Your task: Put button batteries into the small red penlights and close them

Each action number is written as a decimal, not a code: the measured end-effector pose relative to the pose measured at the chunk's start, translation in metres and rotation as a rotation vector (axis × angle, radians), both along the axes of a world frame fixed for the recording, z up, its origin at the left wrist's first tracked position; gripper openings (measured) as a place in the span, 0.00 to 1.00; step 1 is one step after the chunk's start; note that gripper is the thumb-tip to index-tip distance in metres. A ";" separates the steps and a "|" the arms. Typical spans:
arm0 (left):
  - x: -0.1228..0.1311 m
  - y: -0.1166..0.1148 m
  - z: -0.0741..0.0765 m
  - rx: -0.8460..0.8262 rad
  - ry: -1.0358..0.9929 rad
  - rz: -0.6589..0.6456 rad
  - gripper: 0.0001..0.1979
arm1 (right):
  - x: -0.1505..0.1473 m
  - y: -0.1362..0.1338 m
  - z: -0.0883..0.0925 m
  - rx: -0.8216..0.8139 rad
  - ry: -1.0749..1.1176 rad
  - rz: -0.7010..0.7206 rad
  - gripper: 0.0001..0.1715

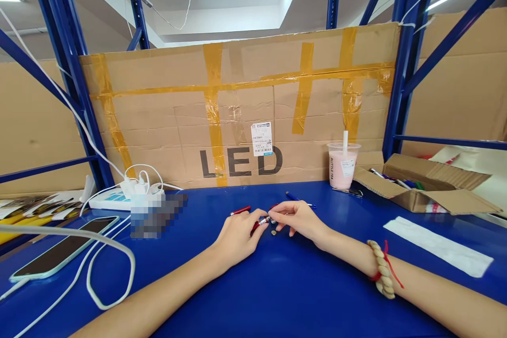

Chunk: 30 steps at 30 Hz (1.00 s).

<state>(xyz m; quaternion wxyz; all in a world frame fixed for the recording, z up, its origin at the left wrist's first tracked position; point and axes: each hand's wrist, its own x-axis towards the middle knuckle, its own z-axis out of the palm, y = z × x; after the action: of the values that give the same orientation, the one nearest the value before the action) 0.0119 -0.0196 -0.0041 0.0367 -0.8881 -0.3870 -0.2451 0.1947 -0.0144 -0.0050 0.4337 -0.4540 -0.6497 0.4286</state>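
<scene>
My left hand (240, 235) is closed around a short red tube with a silver end (259, 223), low over the blue tabletop. The fingertips of my right hand (297, 217) pinch together right at that silver end; whatever small piece they hold is mostly hidden. Below the fingertips lies a small round metal disc (273, 232), like a button cell. A red pen-like piece (240, 210) rests just behind my left hand. Another bit of red (274, 206) shows behind my right fingers. Partly covered by my right hand, a blue pen (293, 197) lies farther back.
At the back right stands a pink drink cup (343, 166) with a straw, near an open cardboard box (428, 185) of pens. A white paper strip (438, 245) lies at right. Leftward are a phone (65, 248), white cables (109, 243) and a power strip (106, 199). Cardboard (178, 137) walls the back.
</scene>
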 end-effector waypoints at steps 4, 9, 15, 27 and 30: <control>0.000 0.001 0.000 0.005 0.011 0.006 0.13 | 0.000 -0.001 0.002 -0.034 0.015 -0.009 0.21; 0.000 0.001 0.001 0.003 0.015 0.002 0.13 | -0.001 -0.003 0.004 -0.056 0.016 -0.007 0.20; 0.001 0.001 0.002 -0.016 0.040 0.018 0.13 | -0.002 0.000 0.000 0.023 -0.051 0.027 0.25; 0.001 -0.001 0.001 0.030 0.080 0.077 0.12 | -0.005 -0.013 0.018 0.290 -0.267 0.055 0.24; -0.001 -0.002 0.001 0.028 0.076 0.066 0.12 | -0.008 -0.022 0.034 0.205 -0.272 0.102 0.30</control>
<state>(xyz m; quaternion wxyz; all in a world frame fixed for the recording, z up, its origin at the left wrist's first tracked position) 0.0111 -0.0220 -0.0027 0.0719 -0.8830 -0.4108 -0.2154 0.1863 -0.0366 0.0294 0.3635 -0.4277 -0.7648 0.3164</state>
